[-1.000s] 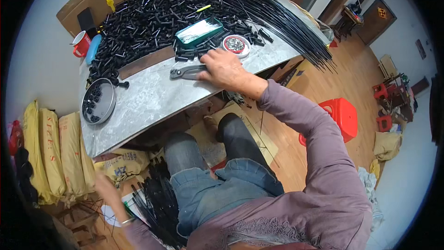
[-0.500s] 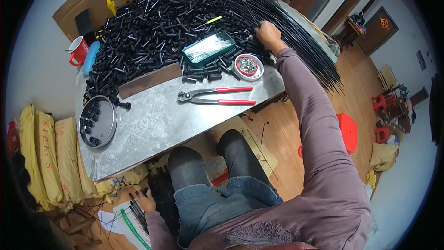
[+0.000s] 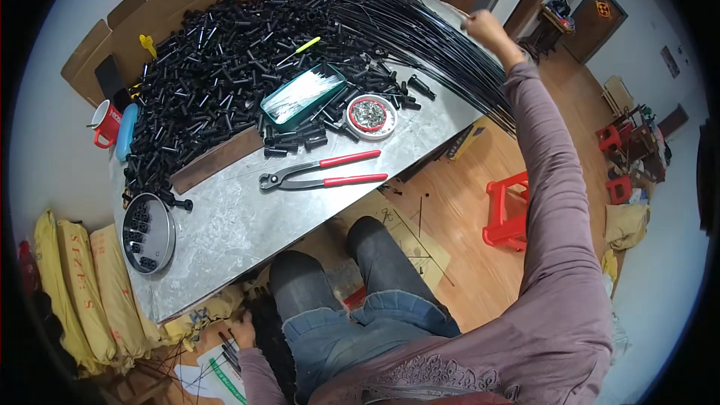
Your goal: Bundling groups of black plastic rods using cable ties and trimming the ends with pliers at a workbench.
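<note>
My right hand [image 3: 489, 28] is raised at the far right of the table, beside a long bundle of thin black rods [image 3: 442, 41]. Its fingers are curled closed; what they grip is too small to make out. Down at the lower left, my left hand [image 3: 244, 331] hangs below the table edge, next to a dark heap [image 3: 268, 337] by my thigh and a few short black pieces [image 3: 229, 352]. Its fingers are too small and dim to read. A large pile of short black tubular parts [image 3: 217, 67] covers the back of the table.
Red-handled pincers [image 3: 330, 171] lie on the metal tabletop [image 3: 225, 232], near a teal box of thin white strips [image 3: 304, 96], a round dish of small metal bits [image 3: 369, 116], a flat bar [image 3: 217, 159] and a round tin [image 3: 161, 244]. A red stool [image 3: 506, 214] stands right.
My right hand has moved right and farther away, from the edge of the black pile to beyond the rods. The view has shifted, and my left hand stays low beside my thigh.
</note>
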The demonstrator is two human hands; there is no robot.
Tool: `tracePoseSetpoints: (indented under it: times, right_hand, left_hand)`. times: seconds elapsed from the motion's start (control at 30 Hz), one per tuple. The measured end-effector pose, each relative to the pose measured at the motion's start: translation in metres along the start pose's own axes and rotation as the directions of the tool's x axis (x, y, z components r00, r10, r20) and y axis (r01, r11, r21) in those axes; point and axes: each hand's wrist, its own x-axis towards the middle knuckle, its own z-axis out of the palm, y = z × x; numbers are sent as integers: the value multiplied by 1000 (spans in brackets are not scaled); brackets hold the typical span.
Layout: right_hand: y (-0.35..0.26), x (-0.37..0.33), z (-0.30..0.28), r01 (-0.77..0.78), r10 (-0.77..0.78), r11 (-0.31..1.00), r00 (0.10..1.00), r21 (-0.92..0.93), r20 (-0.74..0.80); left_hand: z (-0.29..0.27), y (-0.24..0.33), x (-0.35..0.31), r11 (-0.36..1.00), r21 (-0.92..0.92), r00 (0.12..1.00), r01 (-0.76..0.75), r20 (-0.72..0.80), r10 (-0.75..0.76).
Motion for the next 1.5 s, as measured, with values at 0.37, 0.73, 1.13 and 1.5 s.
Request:
tracePoseSetpoints:
  times: [0.37,0.73,1.13,1.5]
  right_hand:
    - [-23,-65,64,-23,-23,963,986,-268,-166]
    - [-31,-42,52,-104,100,972,995,-210,-30]
    - [-45,-35,32,-52,54,993,998,-101,17]
    - [-142,-38,-160,220,-344,888,901,-405,-263]
  left_hand:
    - [-23,-19,-31,983,105,989,149,-8,-149]
    - [-16,44,-49,986,-35,982,160,111,-156]
    - [-7,25,-54,920,-235,944,314,181,-277]
    - [-45,178,-66,990,-89,896,-113,421,140]
